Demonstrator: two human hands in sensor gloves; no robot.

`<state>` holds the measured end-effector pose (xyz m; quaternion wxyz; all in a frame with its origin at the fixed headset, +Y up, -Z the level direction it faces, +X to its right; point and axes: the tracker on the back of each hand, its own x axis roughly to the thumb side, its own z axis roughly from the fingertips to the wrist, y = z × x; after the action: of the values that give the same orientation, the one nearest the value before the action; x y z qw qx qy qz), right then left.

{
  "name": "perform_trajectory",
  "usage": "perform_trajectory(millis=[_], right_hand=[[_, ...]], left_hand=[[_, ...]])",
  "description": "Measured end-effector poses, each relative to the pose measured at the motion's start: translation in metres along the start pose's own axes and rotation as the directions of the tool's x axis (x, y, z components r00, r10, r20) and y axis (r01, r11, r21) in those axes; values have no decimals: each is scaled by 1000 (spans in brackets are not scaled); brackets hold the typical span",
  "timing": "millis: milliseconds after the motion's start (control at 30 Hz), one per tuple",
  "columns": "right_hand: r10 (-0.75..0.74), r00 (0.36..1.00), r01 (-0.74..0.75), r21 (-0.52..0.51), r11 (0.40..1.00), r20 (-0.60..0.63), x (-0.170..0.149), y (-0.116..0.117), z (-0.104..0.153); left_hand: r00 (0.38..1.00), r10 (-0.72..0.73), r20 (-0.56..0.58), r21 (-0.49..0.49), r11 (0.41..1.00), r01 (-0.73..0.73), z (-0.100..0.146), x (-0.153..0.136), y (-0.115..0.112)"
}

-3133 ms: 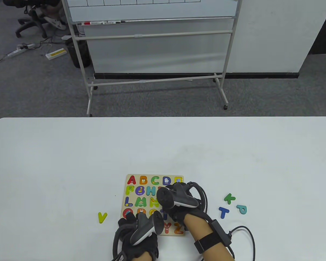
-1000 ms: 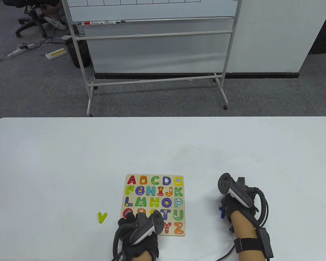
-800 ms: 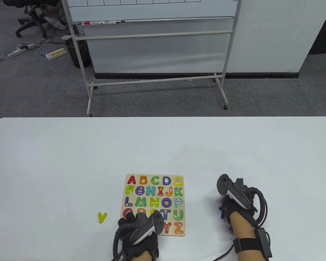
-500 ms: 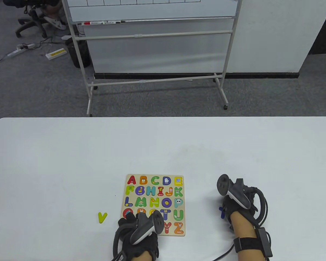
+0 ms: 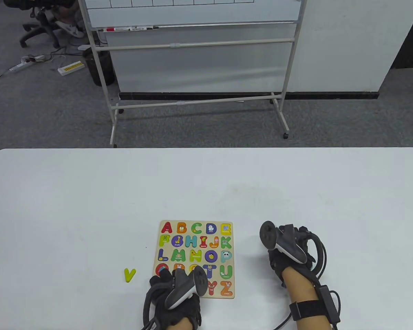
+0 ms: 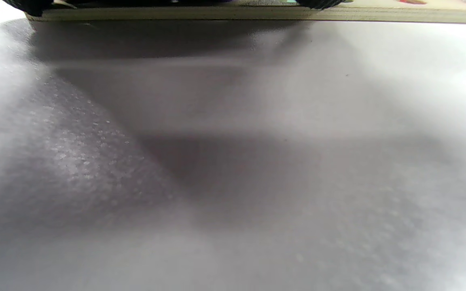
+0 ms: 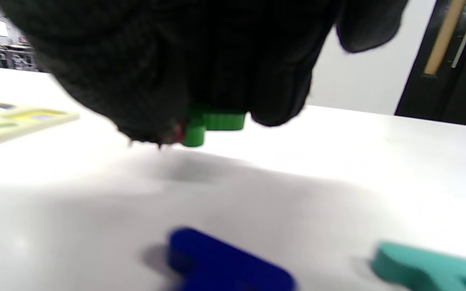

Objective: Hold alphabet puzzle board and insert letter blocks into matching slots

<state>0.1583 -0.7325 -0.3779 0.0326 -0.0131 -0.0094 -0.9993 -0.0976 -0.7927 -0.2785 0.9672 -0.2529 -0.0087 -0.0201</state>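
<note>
Right hand (image 5: 285, 252) grips green block (image 7: 212, 124); left hand (image 5: 173, 292) holds board (image 5: 196, 223)

Right hand (image 7: 200, 60) in a black knit glove, hanging in from the top edge and gripping a bright green letter block (image 7: 212, 125) clear of the white table surface (image 7: 338, 161). Near foreground: a dark blue block (image 7: 225, 262) and a teal block (image 7: 427, 266) (both blurred, shapes unreadable) lying flat, apart. Far left: a corner of the pale wooden puzzle board (image 7: 22, 121).
</note>
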Motion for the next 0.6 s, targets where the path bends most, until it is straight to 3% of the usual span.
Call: perform_trajectory(millis=[267, 600], right_hand=[[-6, 991, 6, 4, 1000, 136, 48, -10, -5], [-21, 977, 16, 26, 1000, 213, 93, -2, -23]], left_hand=[[1000, 2, 0, -3, 1000, -2, 0, 0, 0], [1000, 4, 2, -2, 1000, -4, 0, 0, 0]])
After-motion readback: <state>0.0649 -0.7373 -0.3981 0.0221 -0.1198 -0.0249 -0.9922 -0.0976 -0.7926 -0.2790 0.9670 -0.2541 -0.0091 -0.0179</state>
